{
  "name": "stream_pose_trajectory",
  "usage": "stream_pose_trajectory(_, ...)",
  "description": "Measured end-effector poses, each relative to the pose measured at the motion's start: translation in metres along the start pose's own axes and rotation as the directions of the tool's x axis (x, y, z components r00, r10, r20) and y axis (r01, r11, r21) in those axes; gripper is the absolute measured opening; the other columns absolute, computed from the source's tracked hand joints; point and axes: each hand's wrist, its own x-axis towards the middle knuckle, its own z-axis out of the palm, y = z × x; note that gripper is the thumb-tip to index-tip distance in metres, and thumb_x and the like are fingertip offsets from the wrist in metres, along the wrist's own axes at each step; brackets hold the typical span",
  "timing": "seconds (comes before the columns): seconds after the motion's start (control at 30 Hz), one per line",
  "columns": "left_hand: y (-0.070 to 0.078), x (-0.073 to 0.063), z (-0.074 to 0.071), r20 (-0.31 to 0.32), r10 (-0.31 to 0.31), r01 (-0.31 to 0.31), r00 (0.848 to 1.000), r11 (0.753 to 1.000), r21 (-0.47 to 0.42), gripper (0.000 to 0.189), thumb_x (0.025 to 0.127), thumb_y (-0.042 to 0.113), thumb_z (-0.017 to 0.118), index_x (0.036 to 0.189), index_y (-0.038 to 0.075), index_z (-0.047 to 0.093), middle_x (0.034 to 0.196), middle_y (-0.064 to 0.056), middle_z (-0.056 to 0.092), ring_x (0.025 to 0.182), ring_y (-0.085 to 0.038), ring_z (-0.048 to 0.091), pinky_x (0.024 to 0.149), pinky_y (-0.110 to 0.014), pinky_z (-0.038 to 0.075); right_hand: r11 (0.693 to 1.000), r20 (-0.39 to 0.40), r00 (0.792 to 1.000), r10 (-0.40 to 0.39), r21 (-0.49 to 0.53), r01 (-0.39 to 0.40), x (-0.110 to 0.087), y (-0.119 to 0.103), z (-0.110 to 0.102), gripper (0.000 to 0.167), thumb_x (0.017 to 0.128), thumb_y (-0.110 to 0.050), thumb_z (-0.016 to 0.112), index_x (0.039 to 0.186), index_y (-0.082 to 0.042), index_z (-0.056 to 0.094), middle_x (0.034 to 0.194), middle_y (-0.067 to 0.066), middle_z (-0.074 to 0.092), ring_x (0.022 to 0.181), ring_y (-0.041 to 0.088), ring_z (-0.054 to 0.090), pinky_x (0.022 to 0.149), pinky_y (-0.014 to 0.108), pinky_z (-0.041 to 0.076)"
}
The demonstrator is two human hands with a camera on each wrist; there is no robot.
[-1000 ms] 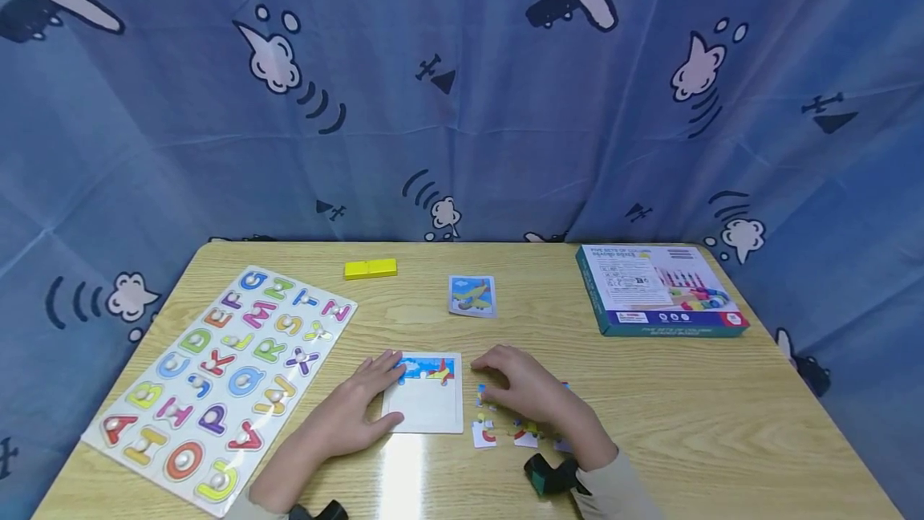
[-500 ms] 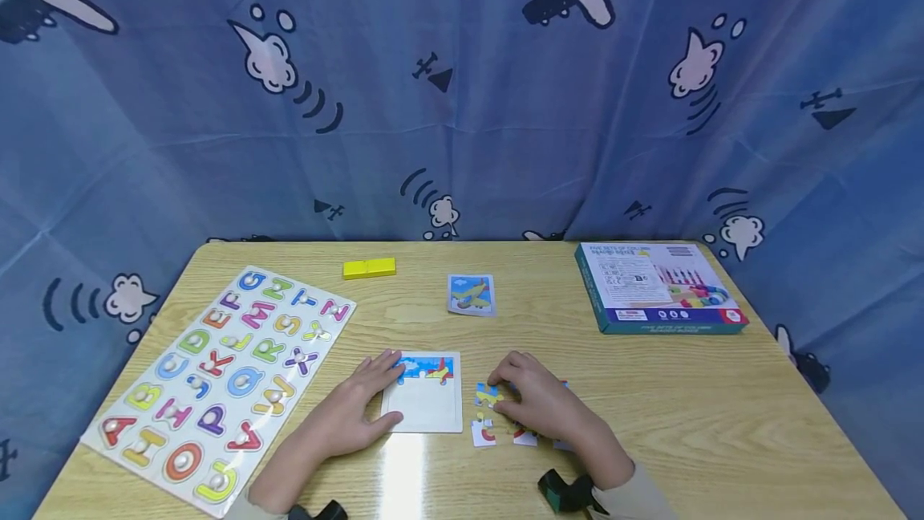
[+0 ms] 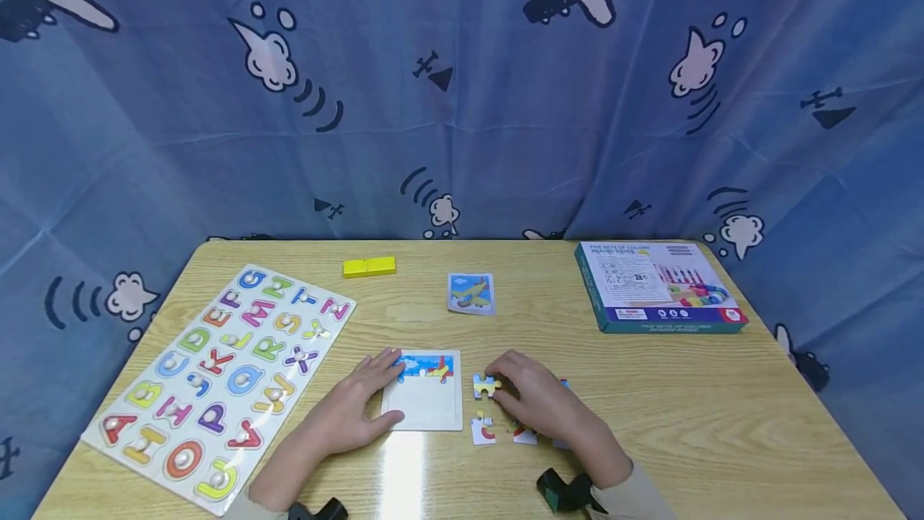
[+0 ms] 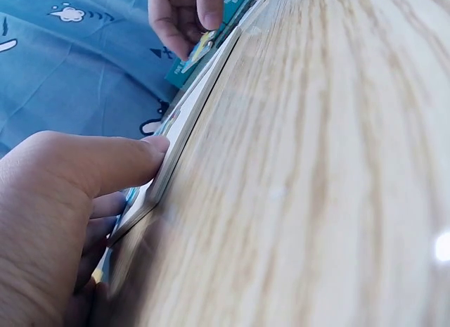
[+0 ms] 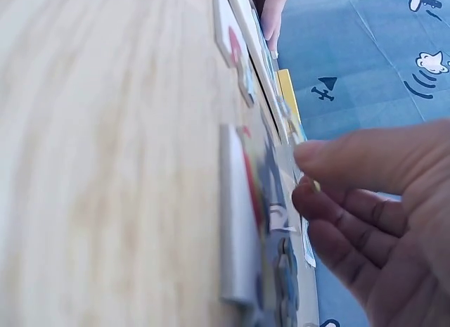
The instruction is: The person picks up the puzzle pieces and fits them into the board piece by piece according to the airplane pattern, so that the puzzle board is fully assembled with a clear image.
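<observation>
My left hand [image 3: 355, 401] rests on the left side of a square puzzle board [image 3: 426, 409], fingers spread on its top and thumb [image 4: 126, 162] on its near left edge. Along the board's far side lies a row of pieces with blue sky and a red-and-yellow tail. To the right of the board, my right hand [image 3: 537, 398] pinches a blue-and-yellow jigsaw piece [image 3: 484, 386] between thumb and fingers, as the right wrist view also shows. A loose white-and-red jigsaw piece [image 3: 483, 430] lies just below it. Other pieces [image 3: 524, 436] are partly hidden under the right hand.
A card with a yellow plane [image 3: 472, 294] lies beyond the board. At left is a letter board [image 3: 238, 359] with knobbed letters; a yellow block [image 3: 370, 267] sits near the far edge. A boxed set [image 3: 664, 287] stands at the far right, before a blue curtain [image 3: 462, 103].
My right hand moved slightly right, then came down over the loose pieces and took hold of the blue-and-yellow jigsaw piece, which has turned and shifted a little. The left hand has stayed put.
</observation>
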Motion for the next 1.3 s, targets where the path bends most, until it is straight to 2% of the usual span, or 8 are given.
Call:
stream_pose_trajectory(0.2, 0.001, 0.001, -0.001, 0.001, -0.025, 0.025, 1.0, 1.0, -0.017, 0.068, 0.083, 0.044, 0.068, 0.139, 0.01, 0.048, 0.15, -0.005, 0.039, 0.14, -0.027, 0.033, 0.117, -0.048, 0.026, 0.998, -0.019, 0.998, -0.055, 0.043, 0.056, 0.003, -0.004, 0.0, 0.022, 0.086, -0.012, 0.069, 0.108, -0.012, 0.067, 0.105, -0.003, 0.064, 0.092, 0.008, 0.059, 0.078, 0.026, 0.055)
stream_pose_trajectory(0.43, 0.001, 0.002, -0.002, 0.008, -0.042, 0.042, 0.999, 0.998, -0.045, 0.068, 0.083, 0.044, 0.068, 0.139, 0.011, 0.049, 0.15, -0.004, 0.039, 0.14, -0.027, 0.033, 0.117, -0.049, 0.026, 0.989, 0.016, 0.995, -0.102, 0.11, 0.1, 0.013, -0.019, 0.006, 0.023, 0.087, -0.011, 0.067, 0.109, -0.008, 0.066, 0.104, 0.0, 0.063, 0.079, 0.007, 0.049, 0.066, 0.019, 0.048)
stream_pose_trajectory(0.57, 0.001, 0.001, -0.001, 0.01, -0.052, 0.053, 0.999, 0.997, -0.054, 0.068, 0.083, 0.044, 0.069, 0.139, 0.012, 0.049, 0.151, -0.002, 0.039, 0.14, -0.026, 0.033, 0.117, -0.048, 0.026, 0.983, 0.036, 0.992, -0.123, 0.138, 0.117, 0.021, -0.031, 0.012, 0.022, 0.088, -0.01, 0.065, 0.111, -0.008, 0.066, 0.103, 0.0, 0.062, 0.076, 0.006, 0.047, 0.063, 0.016, 0.046)
stream_pose_trajectory(0.87, 0.002, 0.002, -0.001, 0.023, -0.066, 0.067, 0.998, 0.997, -0.041, 0.069, 0.083, 0.047, 0.067, 0.141, 0.015, 0.047, 0.152, 0.002, 0.036, 0.141, -0.023, 0.031, 0.117, -0.045, 0.026, 0.981, 0.04, 0.986, -0.165, 0.112, 0.159, 0.039, -0.05, 0.026, 0.024, 0.089, -0.011, 0.062, 0.112, -0.006, 0.066, 0.106, 0.001, 0.063, 0.081, 0.005, 0.052, 0.072, 0.017, 0.051)
stream_pose_trajectory(1.13, 0.002, 0.002, -0.002, 0.027, -0.067, 0.069, 0.997, 0.996, -0.054, 0.07, 0.084, 0.047, 0.066, 0.142, 0.015, 0.045, 0.152, 0.003, 0.035, 0.142, -0.022, 0.03, 0.118, -0.045, 0.025, 0.974, 0.028, 0.982, -0.189, 0.133, 0.184, 0.05, -0.059, 0.039, 0.024, 0.089, -0.011, 0.063, 0.111, -0.006, 0.067, 0.103, 0.001, 0.062, 0.08, 0.004, 0.05, 0.07, 0.014, 0.048)
stream_pose_trajectory(1.3, 0.001, 0.001, -0.001, 0.015, -0.049, 0.05, 0.999, 0.998, -0.049, 0.069, 0.084, 0.047, 0.067, 0.141, 0.013, 0.046, 0.152, 0.001, 0.035, 0.142, -0.023, 0.03, 0.118, -0.044, 0.024, 0.979, 0.026, 0.986, -0.165, 0.124, 0.161, 0.054, -0.063, 0.046, 0.024, 0.09, -0.014, 0.063, 0.112, -0.006, 0.067, 0.105, 0.0, 0.062, 0.084, 0.003, 0.051, 0.075, 0.015, 0.05)
